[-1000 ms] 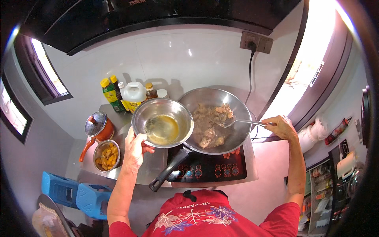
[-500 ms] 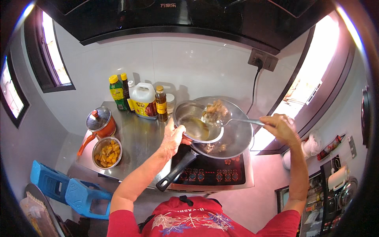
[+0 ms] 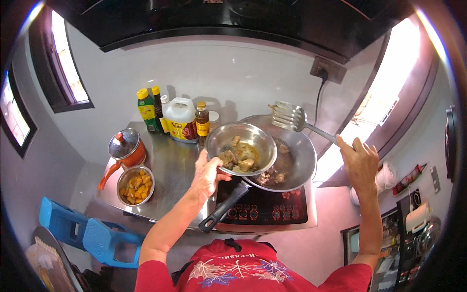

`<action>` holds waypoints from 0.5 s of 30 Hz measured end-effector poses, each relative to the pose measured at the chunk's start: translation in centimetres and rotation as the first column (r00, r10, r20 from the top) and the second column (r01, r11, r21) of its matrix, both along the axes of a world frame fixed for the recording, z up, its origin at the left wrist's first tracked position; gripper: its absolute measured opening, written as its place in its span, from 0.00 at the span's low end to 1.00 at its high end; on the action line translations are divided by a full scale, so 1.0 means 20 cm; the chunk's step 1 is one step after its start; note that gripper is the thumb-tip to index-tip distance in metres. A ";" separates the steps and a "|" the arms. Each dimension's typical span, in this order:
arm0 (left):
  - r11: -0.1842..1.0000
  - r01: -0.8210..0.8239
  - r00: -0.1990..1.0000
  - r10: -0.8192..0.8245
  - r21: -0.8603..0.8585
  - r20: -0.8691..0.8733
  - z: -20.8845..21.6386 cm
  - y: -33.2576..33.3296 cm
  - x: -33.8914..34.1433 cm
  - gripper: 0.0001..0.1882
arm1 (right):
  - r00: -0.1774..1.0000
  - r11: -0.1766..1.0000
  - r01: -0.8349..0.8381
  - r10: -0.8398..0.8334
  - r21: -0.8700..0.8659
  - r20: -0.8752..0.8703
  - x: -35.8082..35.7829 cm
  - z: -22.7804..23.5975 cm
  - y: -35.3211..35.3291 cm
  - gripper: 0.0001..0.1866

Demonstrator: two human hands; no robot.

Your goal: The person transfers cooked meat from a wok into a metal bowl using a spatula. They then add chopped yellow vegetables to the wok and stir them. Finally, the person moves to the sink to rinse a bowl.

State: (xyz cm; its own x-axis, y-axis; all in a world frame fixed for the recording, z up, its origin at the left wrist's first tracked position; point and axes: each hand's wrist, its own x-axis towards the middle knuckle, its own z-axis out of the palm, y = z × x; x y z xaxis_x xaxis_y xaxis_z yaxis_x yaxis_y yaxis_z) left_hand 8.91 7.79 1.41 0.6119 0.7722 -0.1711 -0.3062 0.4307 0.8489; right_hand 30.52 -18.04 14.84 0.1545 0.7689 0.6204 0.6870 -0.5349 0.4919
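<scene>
My left hand (image 3: 208, 174) grips the rim of a steel bowl (image 3: 266, 146), tilted a little above the near left part of the wok. Chunks of brown cooked food (image 3: 238, 159) lie in the bowl with some liquid. In my right hand (image 3: 359, 163) is the handle of a slotted metal spatula (image 3: 288, 117), its blade raised over the far side of the wok with a scrap at its edge. The grey wok (image 3: 305, 160) sits on the cooktop and holds more brown pieces (image 3: 272, 178). Its black handle (image 3: 224, 207) points toward me.
The induction cooktop (image 3: 265, 214) lies under the wok. To the left stand a small bowl of orange chunks (image 3: 136, 187), an orange lidded saucepan (image 3: 131, 148) and several bottles (image 3: 180, 121) by the wall. A range hood (image 3: 219, 27) hangs above; blue stools (image 3: 109, 243) stand lower left.
The spatula has moved from over the bowl to above the wok's far side, and its food now lies in the bowl. The bowl is turned more toward me.
</scene>
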 end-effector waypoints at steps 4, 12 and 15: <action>0.997 -0.044 0.999 0.044 0.060 -0.008 0.00 0.04 -0.10 0.25 | 0.993 0.966 0.119 -0.115 -0.229 0.029 0.26 -0.18 0.07 0.12; 0.987 -0.127 0.992 0.124 0.096 0.039 0.00 -0.01 -0.25 0.26 | 0.867 0.948 0.104 -0.235 -0.300 -0.440 0.44 -0.49 0.20 0.09; 0.989 -0.128 0.992 0.127 0.079 0.023 -0.01 -0.04 -0.26 0.25 | 0.665 0.965 -0.028 -0.176 -0.260 -0.726 0.49 -0.54 0.15 0.11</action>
